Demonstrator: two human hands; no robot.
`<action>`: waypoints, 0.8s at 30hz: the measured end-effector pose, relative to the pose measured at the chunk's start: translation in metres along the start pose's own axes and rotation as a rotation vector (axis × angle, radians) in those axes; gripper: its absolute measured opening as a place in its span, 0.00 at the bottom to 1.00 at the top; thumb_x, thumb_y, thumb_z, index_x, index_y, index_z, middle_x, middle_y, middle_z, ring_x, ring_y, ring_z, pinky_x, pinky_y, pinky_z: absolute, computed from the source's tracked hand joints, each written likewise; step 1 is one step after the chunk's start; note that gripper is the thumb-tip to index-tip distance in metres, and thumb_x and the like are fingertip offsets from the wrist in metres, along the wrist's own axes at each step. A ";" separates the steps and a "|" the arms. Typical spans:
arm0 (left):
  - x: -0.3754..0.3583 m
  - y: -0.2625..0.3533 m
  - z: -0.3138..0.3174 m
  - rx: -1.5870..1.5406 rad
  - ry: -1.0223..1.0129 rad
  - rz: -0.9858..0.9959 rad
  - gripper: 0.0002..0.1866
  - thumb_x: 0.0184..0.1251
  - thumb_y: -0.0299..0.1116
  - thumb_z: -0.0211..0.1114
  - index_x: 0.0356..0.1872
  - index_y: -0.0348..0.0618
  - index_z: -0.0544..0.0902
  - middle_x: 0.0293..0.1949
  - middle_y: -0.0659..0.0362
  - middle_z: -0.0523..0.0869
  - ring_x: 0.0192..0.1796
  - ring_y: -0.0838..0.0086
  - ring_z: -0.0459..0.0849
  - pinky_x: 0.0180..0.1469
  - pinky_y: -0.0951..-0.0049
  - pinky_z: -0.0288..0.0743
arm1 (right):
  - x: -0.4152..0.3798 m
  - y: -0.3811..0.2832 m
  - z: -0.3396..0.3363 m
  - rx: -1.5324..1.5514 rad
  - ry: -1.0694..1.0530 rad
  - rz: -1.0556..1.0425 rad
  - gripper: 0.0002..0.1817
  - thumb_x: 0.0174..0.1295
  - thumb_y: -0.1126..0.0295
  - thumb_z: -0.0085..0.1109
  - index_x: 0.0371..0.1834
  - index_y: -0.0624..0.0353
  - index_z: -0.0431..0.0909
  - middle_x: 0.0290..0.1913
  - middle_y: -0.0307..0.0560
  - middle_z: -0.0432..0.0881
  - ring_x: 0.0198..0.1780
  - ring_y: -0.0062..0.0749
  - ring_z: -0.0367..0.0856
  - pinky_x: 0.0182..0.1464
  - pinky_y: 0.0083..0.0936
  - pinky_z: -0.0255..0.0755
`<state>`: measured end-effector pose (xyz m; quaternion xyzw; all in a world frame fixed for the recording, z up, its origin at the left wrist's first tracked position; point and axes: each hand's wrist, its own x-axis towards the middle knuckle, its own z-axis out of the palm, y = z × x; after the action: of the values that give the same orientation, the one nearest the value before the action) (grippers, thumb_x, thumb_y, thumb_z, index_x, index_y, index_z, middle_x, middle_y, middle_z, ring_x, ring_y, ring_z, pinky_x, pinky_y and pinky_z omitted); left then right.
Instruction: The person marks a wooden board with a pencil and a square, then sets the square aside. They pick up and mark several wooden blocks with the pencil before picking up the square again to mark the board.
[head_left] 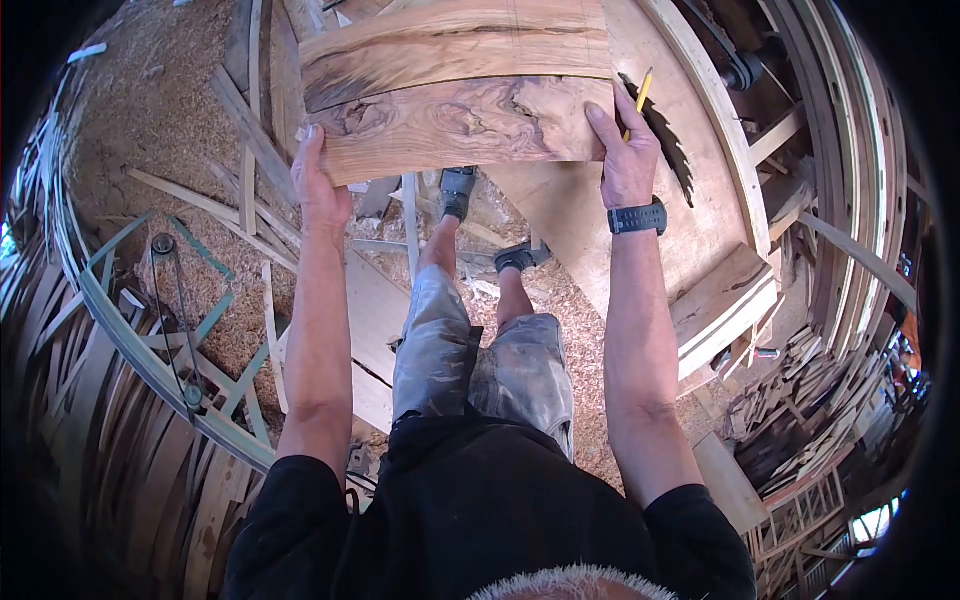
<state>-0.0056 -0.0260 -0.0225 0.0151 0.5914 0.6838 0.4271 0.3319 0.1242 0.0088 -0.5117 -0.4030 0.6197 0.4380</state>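
A wide wooden board (450, 115) with swirling grain and knots is held up in front of me. A dark line runs across it between two pieces of grain, and faint pencil lines mark its upper part. My left hand (318, 180) grips its left edge, thumb on the top face. At the right edge, my right hand (630, 170) has its thumb on the face and a yellow pencil (641, 100) between the fingers. Fingers under the board are hidden. A toothed circular saw blade (672, 145) stands just right of my right hand, through a plywood saw table (705, 95).
A thick block of boards (725, 305) lies at the table's near right corner. Sawdust and shavings (130, 130) cover the floor, with loose wood strips (250, 150) on it. A green metal frame with a belt (190, 330) stands left. Stacked offcuts (800, 400) lie right.
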 end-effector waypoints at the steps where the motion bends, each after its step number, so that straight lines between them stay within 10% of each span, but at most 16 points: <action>1: 0.002 -0.001 -0.003 0.010 0.012 -0.005 0.18 0.74 0.39 0.68 0.57 0.39 0.83 0.53 0.59 0.85 0.56 0.70 0.83 0.63 0.66 0.74 | 0.000 0.000 0.000 0.001 -0.003 0.003 0.30 0.68 0.75 0.70 0.73 0.68 0.74 0.63 0.52 0.84 0.60 0.26 0.83 0.64 0.23 0.77; 24: 0.000 0.004 0.004 0.066 0.008 -0.002 0.16 0.75 0.41 0.67 0.53 0.40 0.84 0.50 0.59 0.87 0.52 0.72 0.85 0.57 0.68 0.77 | 0.004 0.004 0.013 -0.083 0.110 -0.096 0.32 0.65 0.76 0.72 0.72 0.74 0.72 0.65 0.59 0.83 0.62 0.31 0.83 0.65 0.24 0.76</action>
<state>-0.0062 -0.0224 -0.0180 0.0261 0.6152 0.6636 0.4248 0.3179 0.1268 0.0062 -0.5425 -0.4278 0.5518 0.4671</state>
